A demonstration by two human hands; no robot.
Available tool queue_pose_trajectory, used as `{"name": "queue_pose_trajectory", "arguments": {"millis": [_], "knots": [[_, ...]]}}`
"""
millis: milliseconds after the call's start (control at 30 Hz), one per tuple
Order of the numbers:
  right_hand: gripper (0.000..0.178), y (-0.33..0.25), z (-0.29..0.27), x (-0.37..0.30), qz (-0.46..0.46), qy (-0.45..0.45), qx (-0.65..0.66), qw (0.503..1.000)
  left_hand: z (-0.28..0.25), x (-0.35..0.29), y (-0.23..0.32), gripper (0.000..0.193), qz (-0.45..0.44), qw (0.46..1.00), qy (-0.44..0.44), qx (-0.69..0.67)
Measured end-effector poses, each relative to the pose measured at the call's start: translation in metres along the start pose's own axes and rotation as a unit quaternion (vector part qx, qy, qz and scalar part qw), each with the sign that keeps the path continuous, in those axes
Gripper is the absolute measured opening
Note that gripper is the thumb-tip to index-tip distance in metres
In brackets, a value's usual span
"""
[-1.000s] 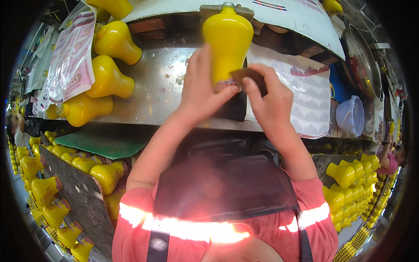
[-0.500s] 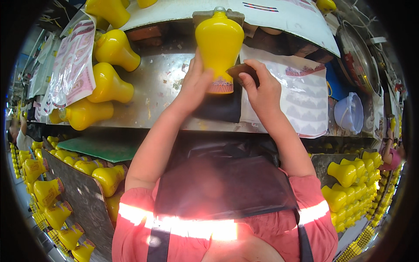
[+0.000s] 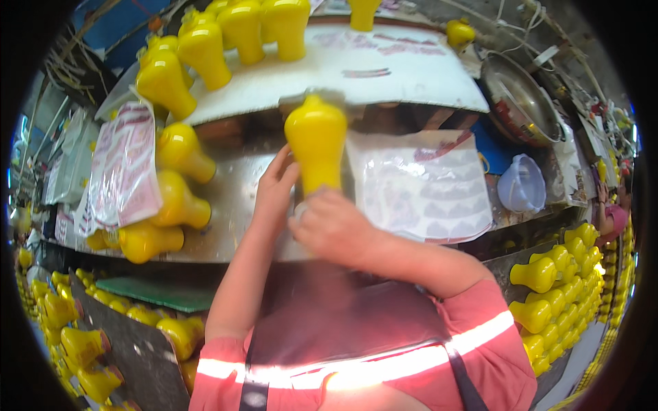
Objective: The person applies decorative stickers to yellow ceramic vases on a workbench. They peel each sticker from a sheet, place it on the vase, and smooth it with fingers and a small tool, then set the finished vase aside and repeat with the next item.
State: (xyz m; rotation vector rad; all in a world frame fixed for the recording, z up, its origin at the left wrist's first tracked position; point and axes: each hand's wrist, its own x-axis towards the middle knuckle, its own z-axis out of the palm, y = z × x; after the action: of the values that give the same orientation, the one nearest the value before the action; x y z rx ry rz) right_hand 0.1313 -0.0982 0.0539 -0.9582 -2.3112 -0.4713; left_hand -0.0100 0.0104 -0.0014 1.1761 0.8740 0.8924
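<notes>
A glossy yellow vase-shaped bottle (image 3: 315, 140) lies in front of me, neck pointing away, on a dark rest at the bench. My left hand (image 3: 273, 192) is at its left side, fingers apart and fingertips close against the bottle; whether they touch is blurred. Across the bottle's near end lies my right hand (image 3: 336, 229), knuckles up and fingers curled. It covers the patterned band there. A small greyish edge by its fingers looks like the dark flat scraper, mostly hidden. Right of the bottle is a sheet of printed patterned decals (image 3: 425, 188).
More yellow bottles (image 3: 179, 198) lie on the left under another decal sheet (image 3: 127, 164). Several stand on the white board (image 3: 411, 82) behind. A lilac bucket (image 3: 522, 183) and a metal pan (image 3: 521, 99) are at right. Bottle rows (image 3: 548, 294) fill racks on both sides.
My right hand has swept left from the bottle's right side across its near end, turning knuckles up. My left hand's fingers have loosened at the bottle's side. The view has tilted upward.
</notes>
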Motion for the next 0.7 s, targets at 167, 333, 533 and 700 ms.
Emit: {"name": "queue_pose_trajectory", "arguments": {"millis": [167,333,533,700], "knots": [[0.018,-0.003,0.008,0.008,0.030,-0.079,-0.004,0.996,0.011,0.015,0.020,0.063,0.025,0.998,-0.016,-0.060],[0.029,0.022,-0.011,-0.003,0.197,-0.036,0.078,0.977,0.033,0.020,0.032,0.086,0.056,0.997,-0.023,0.052],[0.034,0.036,-0.016,-0.032,0.267,0.080,0.146,0.949,0.036,0.019,0.020,0.099,0.026,0.997,-0.029,-0.065],[0.032,0.042,-0.016,-0.046,0.321,0.084,0.123,0.935,0.031,0.021,0.010,0.095,0.022,0.994,-0.052,-0.096]]}}
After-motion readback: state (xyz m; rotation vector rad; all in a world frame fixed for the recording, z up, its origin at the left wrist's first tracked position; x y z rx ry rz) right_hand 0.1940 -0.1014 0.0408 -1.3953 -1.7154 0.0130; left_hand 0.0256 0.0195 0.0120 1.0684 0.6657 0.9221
